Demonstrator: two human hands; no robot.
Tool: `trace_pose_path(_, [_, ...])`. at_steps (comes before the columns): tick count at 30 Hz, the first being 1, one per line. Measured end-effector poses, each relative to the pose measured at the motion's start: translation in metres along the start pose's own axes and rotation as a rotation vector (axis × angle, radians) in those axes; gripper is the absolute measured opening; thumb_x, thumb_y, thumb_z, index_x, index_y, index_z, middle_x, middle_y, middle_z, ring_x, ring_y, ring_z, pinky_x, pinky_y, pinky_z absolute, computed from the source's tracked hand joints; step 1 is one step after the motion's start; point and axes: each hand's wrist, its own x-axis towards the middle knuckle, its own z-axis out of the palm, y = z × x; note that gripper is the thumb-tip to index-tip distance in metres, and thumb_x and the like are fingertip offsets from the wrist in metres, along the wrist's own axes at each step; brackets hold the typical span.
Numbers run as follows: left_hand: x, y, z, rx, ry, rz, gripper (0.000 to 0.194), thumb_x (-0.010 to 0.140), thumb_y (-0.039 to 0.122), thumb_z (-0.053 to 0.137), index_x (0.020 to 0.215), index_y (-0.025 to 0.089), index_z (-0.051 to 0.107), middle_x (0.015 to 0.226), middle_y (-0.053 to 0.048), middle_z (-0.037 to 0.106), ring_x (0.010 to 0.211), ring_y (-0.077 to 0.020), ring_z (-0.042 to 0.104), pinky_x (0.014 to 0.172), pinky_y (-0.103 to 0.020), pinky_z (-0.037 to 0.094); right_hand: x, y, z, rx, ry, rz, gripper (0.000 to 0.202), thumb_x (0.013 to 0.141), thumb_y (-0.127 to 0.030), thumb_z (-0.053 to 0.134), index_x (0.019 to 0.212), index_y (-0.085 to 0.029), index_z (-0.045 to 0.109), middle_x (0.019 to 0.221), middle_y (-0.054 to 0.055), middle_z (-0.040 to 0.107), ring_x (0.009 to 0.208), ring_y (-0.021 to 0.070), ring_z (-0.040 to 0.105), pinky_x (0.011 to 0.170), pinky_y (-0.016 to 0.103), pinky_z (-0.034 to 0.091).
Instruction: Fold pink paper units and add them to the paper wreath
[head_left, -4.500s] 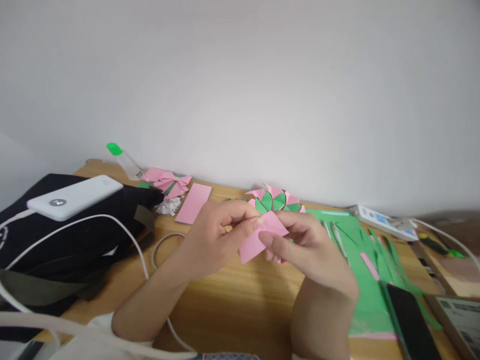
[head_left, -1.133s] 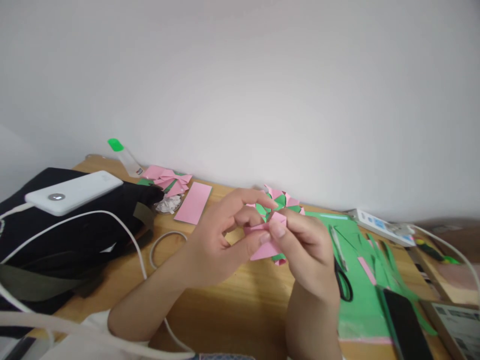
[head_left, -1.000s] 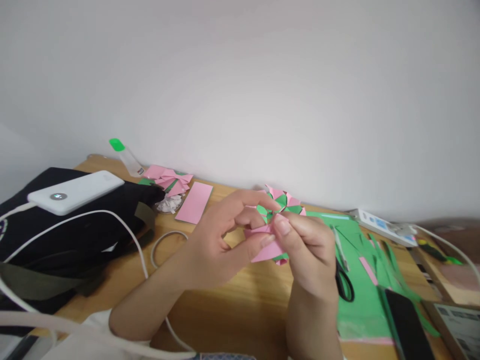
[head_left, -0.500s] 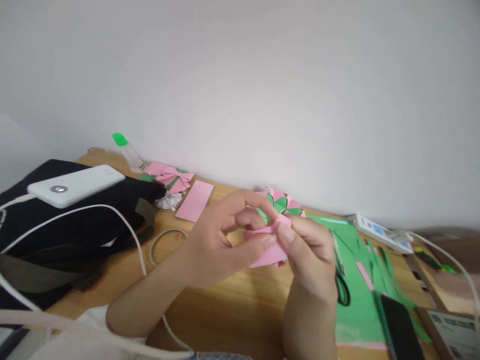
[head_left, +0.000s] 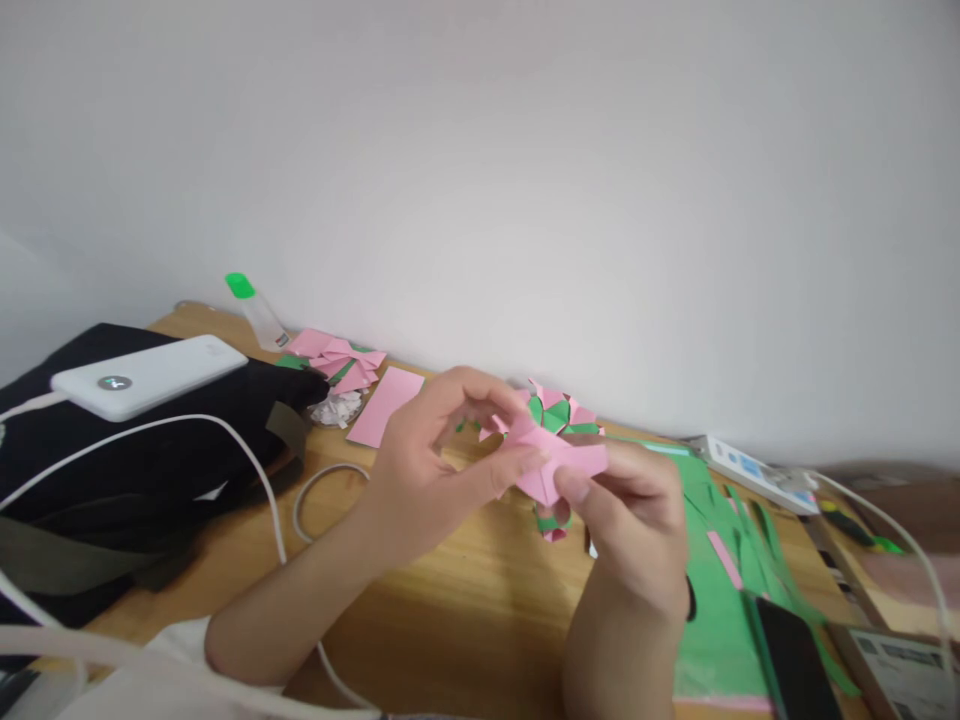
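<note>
A piece of folded pink paper (head_left: 541, 462) is held up between both my hands over the wooden table. My left hand (head_left: 442, 460) pinches its left side between thumb and fingers. On its right side, my right hand (head_left: 630, 500) grips with the thumb in front and the fingers behind, partly hidden. Behind the paper, a pink and green folded-paper piece (head_left: 555, 412) lies near the wall, partly covered by my hands. A flat pink paper rectangle (head_left: 386, 405) rests to the left of my left hand.
Left, a white power bank (head_left: 150, 375) lies on a black bag (head_left: 247, 400). A green-capped glue bottle (head_left: 259, 312) leans by folded pink papers (head_left: 341, 358). Right are green paper sheets (head_left: 720, 640), a phone (head_left: 796, 655) and a power strip (head_left: 757, 472). White cables cross the left side.
The pink paper has turned and spread, now showing a winged shape with a point to the right. My right hand has shifted slightly right, my left thumb remains on the paper.
</note>
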Motion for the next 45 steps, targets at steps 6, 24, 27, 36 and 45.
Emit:
trace_pose_path(6, [0.000, 0.001, 0.005, 0.485, 0.214, 0.388, 0.012, 0.078, 0.009, 0.072, 0.085, 0.020, 0.070, 0.091, -0.003, 0.064, 0.084, -0.0151, 0.062, 0.076, -0.028, 0.052, -0.003, -0.004, 0.011, -0.480, 0.233, -0.289, 0.018, 0.086, -0.011, 0.061, 0.071, -0.021, 0.062, 0.060, -0.002, 0.059, 0.050, 0.0110, 0.051, 0.046, 0.026, 0.037])
trace_pose_path(24, [0.001, 0.004, 0.005, -0.168, -0.006, -0.205, 0.023, 0.084, 0.014, 0.069, 0.096, 0.031, 0.078, 0.097, 0.006, 0.078, 0.093, -0.0105, 0.073, 0.082, -0.011, 0.056, 0.002, -0.007, 0.021, -0.926, 0.159, -0.447, 0.010, 0.089, -0.009, 0.056, 0.082, -0.016, 0.058, 0.061, -0.001, 0.055, 0.054, 0.0100, 0.045, 0.051, 0.024, 0.035])
trace_pose_path(27, [0.001, 0.005, 0.005, -0.119, -0.007, -0.211, 0.021, 0.085, 0.015, 0.068, 0.096, 0.029, 0.079, 0.100, 0.004, 0.078, 0.093, -0.0119, 0.073, 0.083, -0.013, 0.056, 0.001, -0.009, 0.020, -0.838, 0.142, -0.381, 0.010, 0.090, -0.011, 0.056, 0.082, -0.017, 0.059, 0.062, -0.002, 0.058, 0.054, 0.0089, 0.048, 0.052, 0.022, 0.037])
trace_pose_path(36, [-0.003, 0.007, 0.011, -0.034, 0.038, -0.235, 0.022, 0.086, 0.021, 0.067, 0.105, 0.017, 0.077, 0.089, -0.001, 0.079, 0.075, -0.0126, 0.073, 0.071, -0.015, 0.058, 0.002, -0.012, 0.020, -0.378, 0.168, -0.063, 0.028, 0.093, -0.022, 0.056, 0.065, -0.019, 0.060, 0.055, -0.005, 0.058, 0.044, 0.0055, 0.048, 0.044, 0.018, 0.038])
trace_pose_path(45, [-0.002, 0.007, 0.008, -0.107, -0.029, -0.164, 0.021, 0.091, 0.020, 0.061, 0.091, 0.028, 0.080, 0.075, 0.004, 0.076, 0.062, -0.0076, 0.066, 0.067, -0.016, 0.056, 0.001, -0.011, 0.027, -0.519, 0.165, -0.146, 0.026, 0.091, -0.018, 0.058, 0.065, -0.016, 0.062, 0.055, -0.004, 0.061, 0.046, 0.0050, 0.052, 0.048, 0.017, 0.039])
